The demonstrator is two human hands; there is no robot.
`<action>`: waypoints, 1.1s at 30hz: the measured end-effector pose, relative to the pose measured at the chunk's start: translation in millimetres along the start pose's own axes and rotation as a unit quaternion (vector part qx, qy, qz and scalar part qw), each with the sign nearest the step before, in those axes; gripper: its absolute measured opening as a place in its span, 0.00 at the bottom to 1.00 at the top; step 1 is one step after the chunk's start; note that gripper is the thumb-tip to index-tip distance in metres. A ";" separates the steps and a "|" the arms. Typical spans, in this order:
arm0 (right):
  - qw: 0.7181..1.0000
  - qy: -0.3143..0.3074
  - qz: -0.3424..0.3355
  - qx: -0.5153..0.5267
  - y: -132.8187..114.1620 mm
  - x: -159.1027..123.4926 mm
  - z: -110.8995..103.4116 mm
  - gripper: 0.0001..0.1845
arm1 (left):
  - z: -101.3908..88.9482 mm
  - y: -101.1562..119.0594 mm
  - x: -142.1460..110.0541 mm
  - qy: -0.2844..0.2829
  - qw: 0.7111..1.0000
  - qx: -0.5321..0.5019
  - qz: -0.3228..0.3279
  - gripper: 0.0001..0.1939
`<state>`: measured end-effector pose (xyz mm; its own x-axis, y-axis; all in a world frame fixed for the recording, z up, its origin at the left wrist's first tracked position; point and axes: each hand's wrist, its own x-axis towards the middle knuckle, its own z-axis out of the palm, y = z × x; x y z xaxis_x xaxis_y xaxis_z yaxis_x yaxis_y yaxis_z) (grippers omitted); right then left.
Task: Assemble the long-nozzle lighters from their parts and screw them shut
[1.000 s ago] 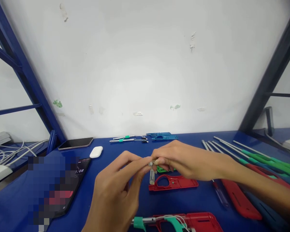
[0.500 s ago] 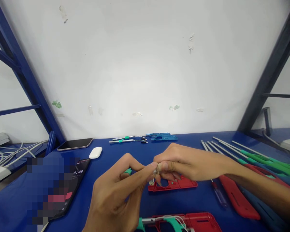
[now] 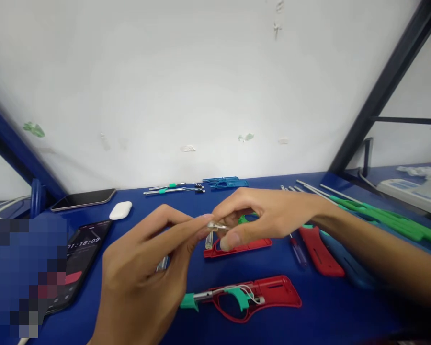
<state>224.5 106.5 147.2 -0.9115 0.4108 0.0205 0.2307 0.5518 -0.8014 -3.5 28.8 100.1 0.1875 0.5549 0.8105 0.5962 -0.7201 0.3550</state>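
While the left hand [image 3: 145, 261] is pinching a small clear part [image 3: 218, 226], the right hand [image 3: 269, 215] is hovering loosely spread beside it, a steady pinch probably helping most.

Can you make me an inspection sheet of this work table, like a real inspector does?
Surface: blue tabletop, parts spread over it.
Job's things: small clear part, held up; nearer red shell half with metal tube and green piece; farther red shell half behind it.
Clutter: phone showing numbers, dark-screened phone, white case.
Hands: left hand pinches the clear part; right hand is right beside it, touching or not I can't tell.
Cables: white wires on the nearer shell; pale cables at the left edge.
Surroundings: white wall with peeled patches; blue frame.
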 end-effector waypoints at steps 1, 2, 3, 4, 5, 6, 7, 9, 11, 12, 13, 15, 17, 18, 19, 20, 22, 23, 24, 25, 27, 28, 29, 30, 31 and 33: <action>1.000 0.000 0.006 -0.008 0.6 0.2 -0.3 0.14 | 1.2 0.4 0.7 -0.008 1.000 -0.019 -0.024 0.11; 1.000 -0.005 0.006 -0.014 1.7 0.7 -0.5 0.13 | 2.2 0.7 1.2 -0.021 0.998 -0.042 -0.048 0.11; 1.000 -0.013 0.000 -0.018 2.8 1.2 -0.7 0.13 | 2.9 0.9 1.5 -0.033 0.995 -0.063 -0.070 0.11; 0.999 -0.026 -0.009 -0.021 3.4 1.5 -1.1 0.14 | 3.3 0.9 1.8 -0.043 0.992 -0.079 -0.090 0.11; 0.999 -0.039 -0.013 -0.028 2.8 1.3 -1.8 0.14 | 3.2 0.7 2.1 -0.048 0.990 -0.087 -0.104 0.10; 0.998 -0.047 -0.014 -0.045 0.6 0.0 -2.8 0.14 | 2.7 0.3 2.5 -0.049 0.989 -0.086 -0.112 0.09; 0.996 -0.043 -0.007 -0.075 -3.3 -2.5 -4.0 0.13 | 1.8 -0.4 2.9 -0.047 0.990 -0.078 -0.110 0.08; 0.985 0.020 0.025 -0.169 -14.7 -12.2 -5.1 0.13 | 0.0 -2.3 3.8 -0.047 0.993 -0.050 -0.093 0.07; 0.954 0.136 0.066 -0.259 -25.4 -27.4 -1.2 0.13 | 0.0 -4.5 2.6 -0.057 0.996 -0.019 -0.062 0.07; 0.938 0.186 0.093 -0.276 -28.0 -36.3 4.0 0.14 | 1.4 -5.5 0.4 -0.069 0.997 -0.004 -0.044 0.07; 0.932 0.204 0.105 -0.282 -27.7 -45.4 11.6 0.16 | 4.1 -6.4 -3.3 -0.085 0.996 0.013 -0.027 0.08; 0.919 0.246 0.127 -0.281 -18.1 -62.8 33.7 0.16 | 12.8 -7.9 -16.0 -0.127 0.991 0.039 0.015 0.11; 0.917 0.259 0.154 -0.263 0.5 -77.1 61.3 0.12 | 23.8 -9.0 -34.3 -0.182 0.981 0.050 0.051 0.16; 0.921 0.246 0.164 -0.255 10.9 -82.5 75.2 0.11 | 28.9 -9.5 -44.7 -0.186 0.980 0.042 0.058 0.17; 0.921 0.244 0.168 -0.254 20.6 -86.5 88.1 0.13 | 33.4 -10.1 -55.1 -0.226 0.972 0.036 0.051 0.16; 0.920 0.247 0.163 -0.256 28.9 -88.9 99.2 0.16 | 36.9 -10.8 -65.1 -0.228 0.972 0.031 0.046 0.15; 0.920 0.236 0.173 -0.261 39.8 -89.9 114.3 0.23 | 41.0 -12.5 -81.8 -0.236 0.971 0.015 0.030 0.14; 0.920 0.230 0.173 -0.266 42.6 -88.7 118.3 0.26 | 42.1 -13.4 -88.0 -0.235 0.972 0.008 0.025 0.14; 0.920 0.224 0.172 -0.272 44.0 -87.0 120.1 0.27 | 42.7 -14.3 -92.6 -0.237 0.971 0.002 0.023 0.14; 0.921 0.217 0.166 -0.278 44.7 -85.1 120.4 0.27 | 43.2 -14.9 -95.8 -0.240 0.971 -0.002 0.021 0.14; 0.922 0.202 0.150 -0.293 45.2 -81.5 118.7 0.24 | 43.9 -15.4 -98.5 -0.253 0.967 -0.013 0.015 0.13; 0.922 0.194 0.142 -0.303 45.7 -80.2 117.7 0.23 | 44.3 -15.2 -98.6 -0.259 0.966 -0.019 0.011 0.13; 0.922 0.186 0.132 -0.314 46.3 -79.3 117.1 0.21 | 44.6 -14.8 -98.4 -0.265 0.964 -0.023 0.006 0.14; 0.920 0.180 0.121 -0.326 47.2 -78.9 117.1 0.20 | 44.8 -14.2 -97.9 -0.271 0.962 -0.023 0.000 0.14; 0.917 0.176 0.111 -0.339 48.2 -78.8 117.7 0.19 | 45.0 -13.6 -97.3 -0.274 0.961 -0.023 -0.002 0.15; 0.911 0.178 0.094 -0.360 50.4 -79.4 120.3 0.19 | 45.0 -12.4 -96.7 -0.278 0.960 -0.021 0.001 0.16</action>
<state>267.5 14.4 33.2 -0.6941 0.6861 0.2177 0.6523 0.7274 -0.2128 6.1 2.8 -3.6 0.5826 0.6822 0.4417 0.5654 -0.7306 0.3828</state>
